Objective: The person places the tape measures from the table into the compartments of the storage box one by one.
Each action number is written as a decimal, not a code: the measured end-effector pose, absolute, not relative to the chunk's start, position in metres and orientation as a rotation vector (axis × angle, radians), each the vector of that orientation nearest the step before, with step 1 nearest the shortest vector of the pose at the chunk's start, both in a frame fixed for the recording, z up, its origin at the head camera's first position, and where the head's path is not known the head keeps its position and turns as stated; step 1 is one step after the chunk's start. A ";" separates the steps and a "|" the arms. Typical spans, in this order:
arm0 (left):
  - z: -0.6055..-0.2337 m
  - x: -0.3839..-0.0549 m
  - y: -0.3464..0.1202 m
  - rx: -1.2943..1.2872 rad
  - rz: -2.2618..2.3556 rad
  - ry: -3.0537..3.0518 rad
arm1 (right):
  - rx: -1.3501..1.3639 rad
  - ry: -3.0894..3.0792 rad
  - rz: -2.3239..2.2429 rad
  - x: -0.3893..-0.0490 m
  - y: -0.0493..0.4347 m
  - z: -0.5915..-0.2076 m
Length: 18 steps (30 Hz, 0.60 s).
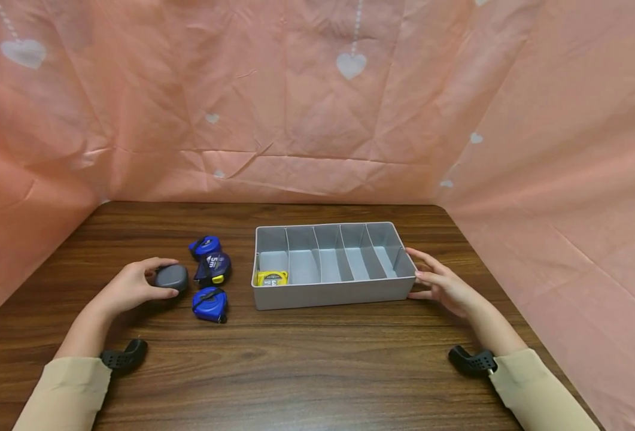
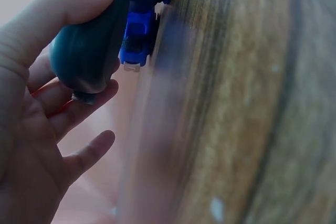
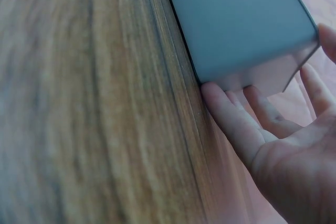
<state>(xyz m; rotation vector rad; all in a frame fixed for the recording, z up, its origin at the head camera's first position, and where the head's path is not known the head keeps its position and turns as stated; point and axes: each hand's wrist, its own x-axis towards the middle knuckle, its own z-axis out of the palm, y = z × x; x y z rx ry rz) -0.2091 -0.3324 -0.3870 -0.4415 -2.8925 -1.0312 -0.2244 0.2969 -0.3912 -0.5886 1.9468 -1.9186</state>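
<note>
My left hand (image 1: 128,287) pinches a dark grey rounded tape measure (image 1: 172,278) between thumb and fingers. In the left wrist view a small end hook shows beneath the tape measure (image 2: 86,51). Just right of it lie a blue tape measure (image 1: 210,304), a dark navy one (image 1: 213,267) marked 5m, and another blue one (image 1: 207,246) behind. The grey divided box (image 1: 333,293) stands at centre right, with a yellow tape measure (image 1: 272,278) in its leftmost compartment. My right hand (image 1: 446,289) touches the box's right end with spread, extended fingers.
Brown wood-grain table (image 1: 295,371) lies under everything. Pink cloth (image 1: 274,108) with white hearts hangs behind and at both sides. Thin dividers (image 1: 317,257) split the box into several compartments. Each wrist wears a black band (image 1: 125,357).
</note>
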 end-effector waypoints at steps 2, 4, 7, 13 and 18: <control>-0.387 -0.209 -0.332 -0.440 -1.026 -2.888 | -0.587 1.944 -1.919 -0.225 0.297 -0.391; -0.387 -0.209 -0.331 -0.441 -1.020 -2.880 | -0.576 1.943 -1.918 -0.225 0.297 -0.391; -0.386 -0.209 -0.329 -0.440 -1.009 -2.864 | -0.565 1.947 -1.914 -0.225 0.297 -0.391; -0.384 -0.208 -0.325 -0.450 -0.990 -2.834 | -0.562 1.957 -1.907 -0.224 0.298 -0.391; -0.381 -0.206 -0.321 -0.469 -1.006 -2.801 | -0.563 1.952 -1.913 -0.225 0.298 -0.392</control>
